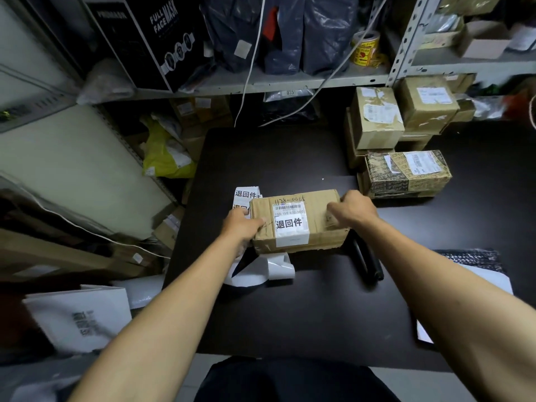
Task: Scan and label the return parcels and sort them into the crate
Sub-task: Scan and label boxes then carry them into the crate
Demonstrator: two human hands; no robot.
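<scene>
A brown cardboard parcel sits in the middle of the black table. A white return label with a barcode and black characters is stuck on its top. My left hand grips the parcel's left end and my right hand grips its right end. A strip of more white labels pokes out behind the parcel's left side, and peeled backing paper lies in front of it. A black handheld device lies on the table just right of the parcel. No crate is in view.
Several taped cardboard parcels are stacked at the table's far right. Metal shelving with bags and a black box stands behind. White mailers lie low on the left, a yellow bag beyond the table's left edge.
</scene>
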